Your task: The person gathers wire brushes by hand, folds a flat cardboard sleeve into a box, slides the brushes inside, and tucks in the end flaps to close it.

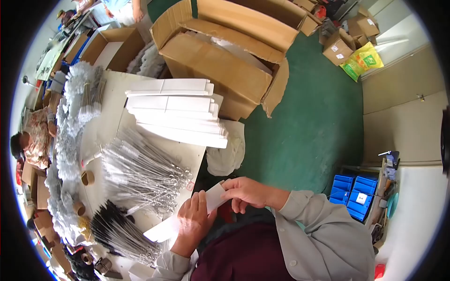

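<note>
My left hand [193, 221] is wrapped over the middle of a long white folded card box [161, 229], held at a slant above the table's edge. At the box's upper right end, my right hand [243, 193] pinches it between thumb and fingers. Beside them on the white table [110, 122] lies a big pile of wire-handled brushes with pale bristles [140, 164]. A second bunch, with black bristles [108, 222], is nearer to me. Stacks of flat white boxes [176, 112], some tied with string, lie at the far end.
Large open cardboard cartons [215, 65] stand beyond the table. Grey-white brushes [68, 154] line its left side, where another person [37, 138] sits. Blue bins [360, 196] are at right. A yellow-green bag [363, 62] lies by several boxes on the green floor [318, 117].
</note>
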Available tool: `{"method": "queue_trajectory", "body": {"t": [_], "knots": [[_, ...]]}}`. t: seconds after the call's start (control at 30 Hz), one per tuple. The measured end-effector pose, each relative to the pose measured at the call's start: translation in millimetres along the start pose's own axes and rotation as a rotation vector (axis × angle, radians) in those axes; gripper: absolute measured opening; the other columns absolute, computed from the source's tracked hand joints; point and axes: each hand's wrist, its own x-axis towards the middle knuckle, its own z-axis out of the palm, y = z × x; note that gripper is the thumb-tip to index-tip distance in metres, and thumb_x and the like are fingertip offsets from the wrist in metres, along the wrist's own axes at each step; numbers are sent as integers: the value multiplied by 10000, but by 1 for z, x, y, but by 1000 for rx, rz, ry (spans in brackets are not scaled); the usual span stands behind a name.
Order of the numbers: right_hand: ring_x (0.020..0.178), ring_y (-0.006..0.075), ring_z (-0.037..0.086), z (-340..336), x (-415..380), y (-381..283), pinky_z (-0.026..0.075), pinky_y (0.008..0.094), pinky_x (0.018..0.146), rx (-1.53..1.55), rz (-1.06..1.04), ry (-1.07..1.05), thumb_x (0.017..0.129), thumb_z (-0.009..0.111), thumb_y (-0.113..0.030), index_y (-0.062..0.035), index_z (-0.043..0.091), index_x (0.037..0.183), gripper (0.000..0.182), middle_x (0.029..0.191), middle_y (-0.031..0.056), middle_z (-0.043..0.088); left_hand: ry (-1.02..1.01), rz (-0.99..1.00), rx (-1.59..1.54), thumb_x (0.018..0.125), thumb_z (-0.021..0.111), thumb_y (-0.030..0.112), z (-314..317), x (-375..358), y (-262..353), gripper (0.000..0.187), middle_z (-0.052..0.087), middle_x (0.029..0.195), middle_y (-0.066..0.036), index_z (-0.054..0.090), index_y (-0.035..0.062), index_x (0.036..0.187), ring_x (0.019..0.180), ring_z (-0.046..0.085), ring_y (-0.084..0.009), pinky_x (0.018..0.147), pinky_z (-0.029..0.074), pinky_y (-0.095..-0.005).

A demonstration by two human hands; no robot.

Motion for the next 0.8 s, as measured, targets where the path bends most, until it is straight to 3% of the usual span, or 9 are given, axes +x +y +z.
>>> {"method": "queue_trajectory", "body": {"t": [0.23,0.37,0.43,0.5,0.7,0.8], "knots": [[619,111,665,18,-7,9,535,235,470,110,-22,190,1023,614,-220,-22,626,1299,340,956,60,667,-11,132,-151,731,824,227,3,17,-25,657,665,1103,-203,587,-64,1270,840,675,-316,745,572,-409],[626,111,672,21,-10,9,540,234,475,191,-3,237,1029,611,-220,-15,619,1282,326,939,49,653,-68,194,-173,715,836,224,-4,23,-33,661,667,1114,-187,583,-42,1265,922,695,-355,807,583,-429],[633,116,677,18,-6,15,539,234,476,189,-17,239,1027,622,-235,-12,633,1248,314,935,53,661,-118,188,-183,716,836,231,2,24,-33,663,662,1126,-175,580,-36,1266,906,695,-335,792,586,-418],[648,141,680,11,-7,20,541,255,493,164,-1,235,1004,659,-305,-8,643,1259,392,1032,85,681,-130,209,-179,714,839,236,9,28,-29,663,662,1118,-170,581,-32,1263,896,694,-328,781,584,-415],[672,156,703,-41,-20,15,551,262,505,143,43,134,1011,641,-304,-26,655,1267,378,1143,122,712,-192,187,-110,707,848,251,18,60,6,660,669,1077,-163,590,-25,1248,861,691,-312,737,574,-409],[697,178,722,-77,-30,5,561,276,515,-3,-5,81,1023,627,-296,-19,645,1250,358,1103,124,703,-192,113,-69,705,853,256,31,79,42,667,674,1051,-166,589,-28,1248,855,692,-315,728,571,-406]]}}
